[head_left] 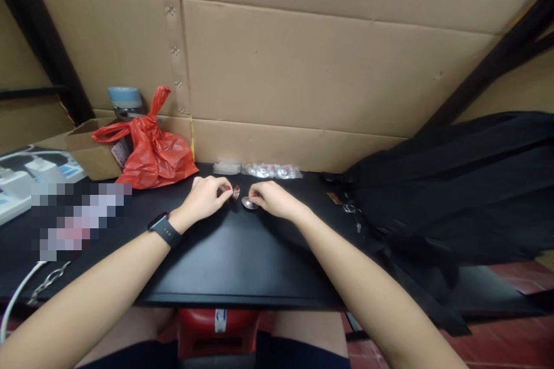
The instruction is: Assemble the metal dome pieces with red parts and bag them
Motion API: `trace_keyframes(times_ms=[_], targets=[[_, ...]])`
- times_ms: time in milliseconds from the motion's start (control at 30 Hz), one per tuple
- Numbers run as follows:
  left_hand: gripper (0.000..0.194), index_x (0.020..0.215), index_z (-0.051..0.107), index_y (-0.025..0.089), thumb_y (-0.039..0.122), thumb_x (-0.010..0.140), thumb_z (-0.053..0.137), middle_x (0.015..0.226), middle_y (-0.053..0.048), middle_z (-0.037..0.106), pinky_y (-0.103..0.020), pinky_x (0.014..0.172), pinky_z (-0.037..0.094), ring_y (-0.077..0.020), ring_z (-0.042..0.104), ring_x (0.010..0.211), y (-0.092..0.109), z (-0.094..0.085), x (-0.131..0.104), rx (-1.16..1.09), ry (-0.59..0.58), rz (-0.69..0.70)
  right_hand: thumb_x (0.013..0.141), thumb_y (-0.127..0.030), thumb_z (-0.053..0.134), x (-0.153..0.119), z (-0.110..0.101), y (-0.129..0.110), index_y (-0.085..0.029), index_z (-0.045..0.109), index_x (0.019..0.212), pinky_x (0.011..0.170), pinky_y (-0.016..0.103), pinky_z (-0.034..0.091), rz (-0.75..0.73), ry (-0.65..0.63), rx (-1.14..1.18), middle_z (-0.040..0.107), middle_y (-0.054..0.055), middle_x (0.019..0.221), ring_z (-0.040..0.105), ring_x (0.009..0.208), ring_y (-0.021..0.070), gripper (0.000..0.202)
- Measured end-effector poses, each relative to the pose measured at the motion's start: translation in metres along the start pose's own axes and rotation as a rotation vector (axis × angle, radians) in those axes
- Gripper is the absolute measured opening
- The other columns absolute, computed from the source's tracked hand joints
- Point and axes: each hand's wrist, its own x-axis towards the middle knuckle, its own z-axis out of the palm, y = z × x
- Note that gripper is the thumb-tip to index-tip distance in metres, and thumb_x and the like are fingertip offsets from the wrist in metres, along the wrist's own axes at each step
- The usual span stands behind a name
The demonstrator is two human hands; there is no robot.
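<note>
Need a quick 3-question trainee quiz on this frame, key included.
1. On which side does the person wear the watch? A) right B) left C) both
2. True or false: the red bag is tied at its top.
3. Fill in: the right hand holds a shiny piece of ____ shape.

Key: 1. B; 2. True; 3. round

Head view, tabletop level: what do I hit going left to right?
White power strip → cardboard box → red plastic bag → left hand → small shiny piece at its fingertips → silver disc → right hand → metal ring → black bag.
</note>
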Motion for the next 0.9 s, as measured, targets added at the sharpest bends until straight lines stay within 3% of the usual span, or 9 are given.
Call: trace_keyframes(times_ms=[200,300,433,533,700,800,900], targets=[[0.022,0.091,0.069,0.022,0.04,0.09,0.057,0.092,-0.003,0.077,-0.028,0.077,0.052,-0.0204,0.072,0.087,0.001,0.003,0.0,-0.225,0.025,-0.073,0.094,-0.023,0.055,0.006,0.012,-0.009,-0.018,0.055,0.086,0.05,0.02,0.054,0.169,0.107,0.631,0.068,0.004,0.079,0.071,0.068,0.0156,0.009],[0.025,0.092,0.068,0.022,0.044,0.091,0.055,0.095,-0.003,0.076,-0.028,0.08,0.053,-0.0208,0.072,0.09,0.004,0.005,0.0,-0.293,0.005,-0.08,0.093,-0.024,0.057,0.008,0.019,-0.013,-0.018,0.053,0.087,0.053,0.02,0.058,0.203,0.104,0.876,0.067,0.005,0.094,0.074,0.074,0.0158,0.01],[0.026,0.091,0.069,0.022,0.043,0.092,0.053,0.094,-0.003,0.076,-0.028,0.081,0.052,-0.0211,0.072,0.09,0.005,0.004,0.001,-0.262,0.0,-0.099,0.089,-0.027,0.065,0.006,0.018,-0.014,-0.02,0.054,0.096,0.059,0.022,0.06,0.202,0.102,1.095,0.064,0.002,0.095,0.074,0.07,0.0139,0.015],[0.027,0.089,0.07,0.022,0.043,0.092,0.053,0.095,-0.002,0.076,-0.028,0.08,0.051,-0.0209,0.071,0.089,0.005,0.002,0.001,-0.187,-0.007,-0.109,0.086,-0.032,0.07,0.004,0.013,-0.015,-0.023,0.059,0.109,0.064,0.024,0.061,0.195,0.074,1.144,0.065,0.003,0.099,0.074,0.071,0.0137,0.027],[0.033,0.094,0.071,0.023,0.045,0.096,0.046,0.098,-0.002,0.075,-0.032,0.087,0.047,-0.0205,0.067,0.093,0.004,0.001,0.003,-0.08,-0.043,-0.034,0.075,-0.03,0.08,0.003,0.01,-0.016,-0.02,0.064,0.108,0.062,0.024,0.061,0.166,0.063,1.03,0.065,0.005,0.103,0.072,0.069,0.0121,0.038],[0.044,0.103,0.071,0.024,0.049,0.1,0.035,0.114,-0.004,0.072,-0.041,0.097,0.042,-0.0245,0.06,0.111,-0.003,0.0,0.006,0.075,-0.061,-0.011,0.07,-0.023,0.081,0.003,0.006,-0.014,-0.019,0.065,0.106,0.058,0.022,0.059,0.153,0.12,0.906,0.065,0.004,0.103,0.069,0.065,0.0101,0.04],[0.051,0.118,0.068,0.026,0.052,0.102,0.028,0.139,-0.006,0.059,-0.052,0.102,0.036,-0.0297,0.048,0.128,-0.017,-0.001,0.011,0.239,-0.087,-0.032,0.071,-0.023,0.079,0.003,-0.003,-0.011,-0.019,0.065,0.107,0.057,0.022,0.058,0.183,0.234,0.841,0.066,0.006,0.106,0.068,0.064,0.0102,0.039]])
